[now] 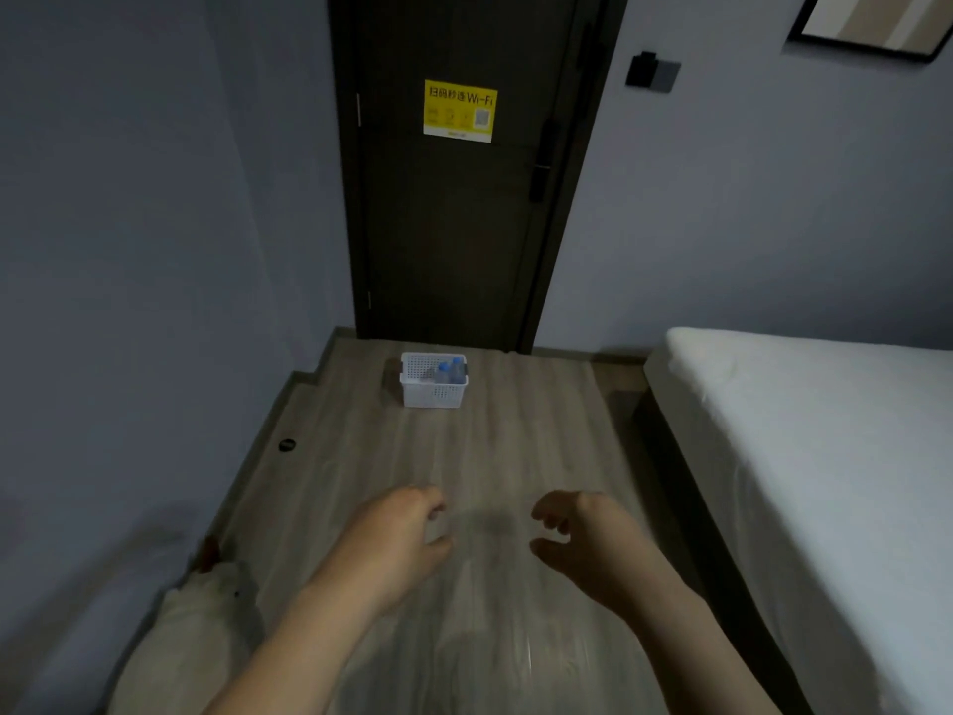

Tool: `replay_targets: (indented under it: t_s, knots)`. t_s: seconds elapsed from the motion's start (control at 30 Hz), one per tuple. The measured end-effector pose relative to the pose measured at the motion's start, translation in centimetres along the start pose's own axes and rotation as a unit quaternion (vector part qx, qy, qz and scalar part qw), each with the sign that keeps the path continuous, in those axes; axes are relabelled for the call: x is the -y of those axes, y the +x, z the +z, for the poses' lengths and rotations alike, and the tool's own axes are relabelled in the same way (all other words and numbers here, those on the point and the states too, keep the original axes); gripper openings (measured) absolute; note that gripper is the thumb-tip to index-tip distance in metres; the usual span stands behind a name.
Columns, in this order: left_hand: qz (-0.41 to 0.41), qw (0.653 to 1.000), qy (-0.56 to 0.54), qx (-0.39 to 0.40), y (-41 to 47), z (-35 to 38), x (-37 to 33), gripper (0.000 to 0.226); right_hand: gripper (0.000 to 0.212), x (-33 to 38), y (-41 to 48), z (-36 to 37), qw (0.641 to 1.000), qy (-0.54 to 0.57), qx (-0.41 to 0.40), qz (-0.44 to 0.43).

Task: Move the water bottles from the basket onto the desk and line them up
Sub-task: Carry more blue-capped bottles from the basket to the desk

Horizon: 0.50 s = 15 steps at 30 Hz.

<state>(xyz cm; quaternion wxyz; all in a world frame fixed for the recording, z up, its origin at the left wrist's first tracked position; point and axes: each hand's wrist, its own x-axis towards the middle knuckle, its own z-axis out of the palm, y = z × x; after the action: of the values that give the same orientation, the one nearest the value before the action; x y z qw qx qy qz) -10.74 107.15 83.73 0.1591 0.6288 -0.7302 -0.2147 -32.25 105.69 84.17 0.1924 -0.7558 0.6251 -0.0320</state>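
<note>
A small white perforated basket (433, 394) stands at the far end of the wooden desk (541, 446), close to the door. Inside it I see clear water bottles (449, 373) with blue caps leaning toward its right side. My left hand (399, 539) and my right hand (577, 539) hover over the near part of the desk, far short of the basket. Both hands face each other with curled, spread fingers and hold nothing.
A dark door (464, 198) with a yellow Wi-Fi sign (459, 110) rises behind the desk. A bed with a white mattress (825, 456) runs along the right. Grey wall borders the left; a black cable hole (287, 445) marks the desk's left edge. A pale object (196, 627) lies at lower left.
</note>
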Motion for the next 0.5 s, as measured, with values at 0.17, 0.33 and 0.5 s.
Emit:
replay_targets:
  t_s: [0.17,0.33,0.5]
  knots:
    - [-0.011,1.000,0.010,0.019,7.6,-0.4,2.2,0.031,0.035,-1.0,7.7,-1.2,1.000,0.000,0.011,0.009]
    - [-0.014,1.000,0.022,0.013,16.6,-0.9,3.7,0.034,0.035,-2.7,17.0,-2.7,1.000,0.011,0.018,0.001]
    - [-0.032,0.999,0.019,0.008,26.1,-2.1,4.8,0.035,0.035,-4.6,26.9,-5.2,1.000,0.015,0.021,-0.006]
